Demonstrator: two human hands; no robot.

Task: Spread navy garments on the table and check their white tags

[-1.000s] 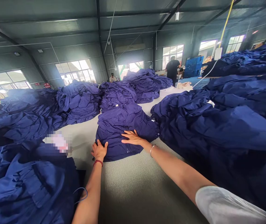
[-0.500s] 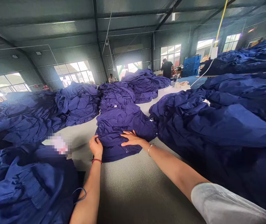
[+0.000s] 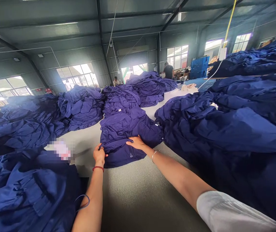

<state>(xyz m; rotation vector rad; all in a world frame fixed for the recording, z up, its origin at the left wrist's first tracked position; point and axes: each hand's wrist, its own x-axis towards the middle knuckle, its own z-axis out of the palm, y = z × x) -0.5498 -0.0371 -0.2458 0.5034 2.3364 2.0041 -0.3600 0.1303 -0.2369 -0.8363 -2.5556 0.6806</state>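
A navy blue garment [image 3: 118,132] lies spread and wrinkled on the grey-topped table [image 3: 133,193] in front of me, small white tags showing at its far edge and right side. My left hand [image 3: 99,154] is closed on its left edge, a bit of dark cloth showing between the fingers. Near the middle of the garment, my right hand [image 3: 136,142] is closed on a raised fold, thumb to the left; its other fingertips are partly hidden in the cloth.
Navy garment heaps flank me: a near left heap [image 3: 26,190] and a big right heap [image 3: 225,129]. More piles [image 3: 82,106] stand beyond. A blue cord loop [image 3: 83,201] touches my left forearm. Farther back are blue crates [image 3: 199,67] and a person [image 3: 168,70].
Both hands have gone from lying on the garment to gripping it. My right hand's spread fingers have drawn together, bunching cloth into a fold. My left hand has closed on the edge.
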